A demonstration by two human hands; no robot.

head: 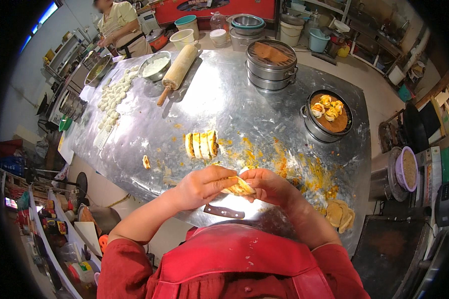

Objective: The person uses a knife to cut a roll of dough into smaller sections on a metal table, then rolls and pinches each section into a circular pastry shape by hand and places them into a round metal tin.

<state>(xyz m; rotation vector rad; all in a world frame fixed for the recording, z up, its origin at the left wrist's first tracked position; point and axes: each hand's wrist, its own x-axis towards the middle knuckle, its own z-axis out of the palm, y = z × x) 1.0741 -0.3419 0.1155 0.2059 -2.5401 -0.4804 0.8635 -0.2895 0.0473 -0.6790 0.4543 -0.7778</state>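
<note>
Between both hands is a piece of layered, filled dough (pixel 239 187), stretched in front of my apron. My left hand (pixel 207 185) grips its left end, and my right hand (pixel 268 185) pinches the right end. Just beyond my left hand lie several cut slices of filled dough roll (pixel 201 145), side by side on the steel table. Below the hands rests a knife with a brown riveted handle (pixel 223 212); its blade is hard to make out in the glare. A small dough scrap (pixel 146 162) lies to the left.
A round steamer (pixel 323 130) at right holds several shaped rolls. Stacked steamers (pixel 270 71), a large rolling pin (pixel 179 71), a bowl of flour (pixel 155 66) and many dough pieces (pixel 112 99) occupy the far side. A folded cloth (pixel 338 215) lies near the right edge. Another person (pixel 121 28) stands far left.
</note>
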